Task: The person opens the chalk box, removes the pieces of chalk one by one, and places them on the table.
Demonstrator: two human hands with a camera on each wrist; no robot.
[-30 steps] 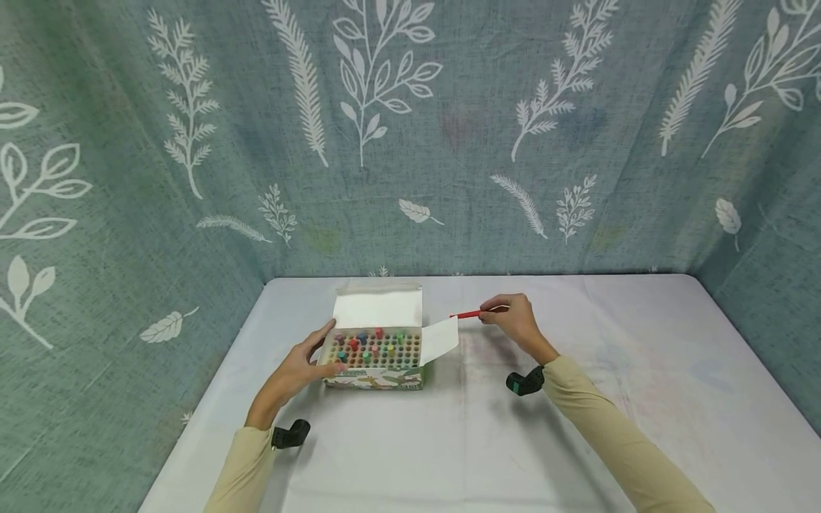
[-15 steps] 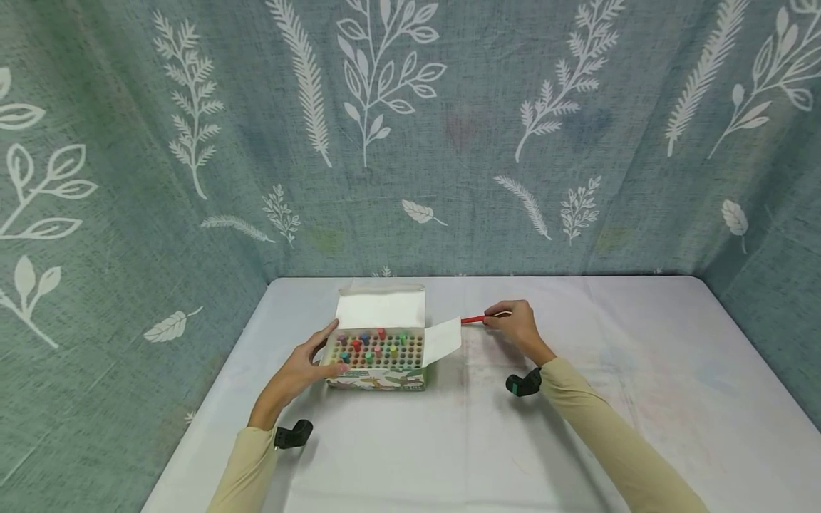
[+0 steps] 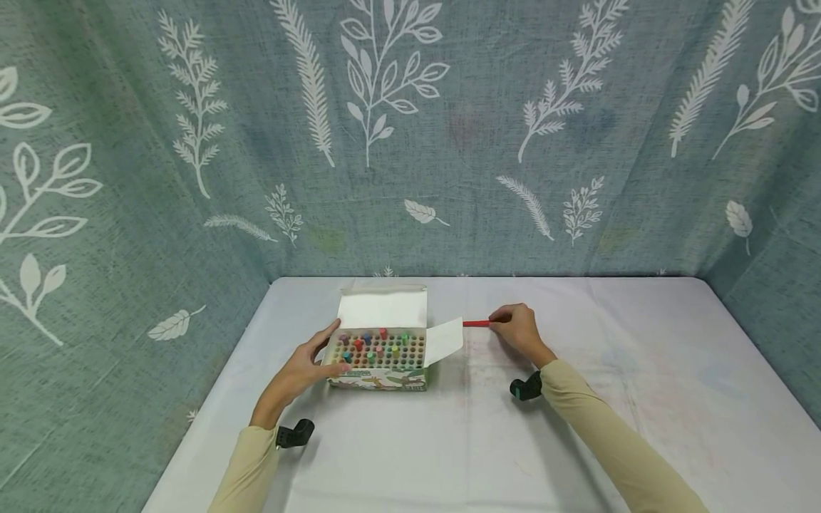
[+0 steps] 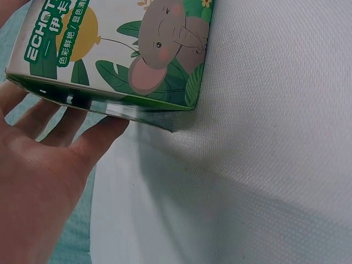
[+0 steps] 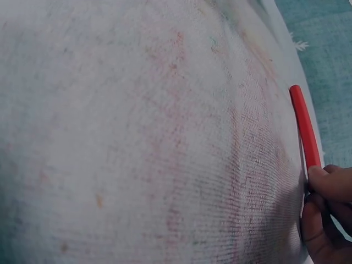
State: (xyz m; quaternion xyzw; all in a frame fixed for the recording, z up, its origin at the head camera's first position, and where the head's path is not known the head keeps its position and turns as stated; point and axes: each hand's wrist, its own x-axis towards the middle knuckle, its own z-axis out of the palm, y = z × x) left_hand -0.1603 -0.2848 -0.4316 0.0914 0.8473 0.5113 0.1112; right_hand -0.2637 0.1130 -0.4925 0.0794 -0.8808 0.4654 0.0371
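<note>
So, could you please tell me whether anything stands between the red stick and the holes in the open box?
Yes: in the head view, the white side flap of the box sticks out between the red stick and the holes. The stick's end appears at the flap's outer edge; whether they touch is unclear.

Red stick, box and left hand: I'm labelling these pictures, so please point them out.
Red stick (image 5: 306, 127): right wrist view, middle of visible length.
Box (image 3: 383, 380): head view, printed front wall.
Left hand (image 3: 298, 368): head view, between wrist and fingers.

One box (image 3: 378, 380), one held stick (image 5: 305, 126), two cameras (image 3: 526, 387)
</note>
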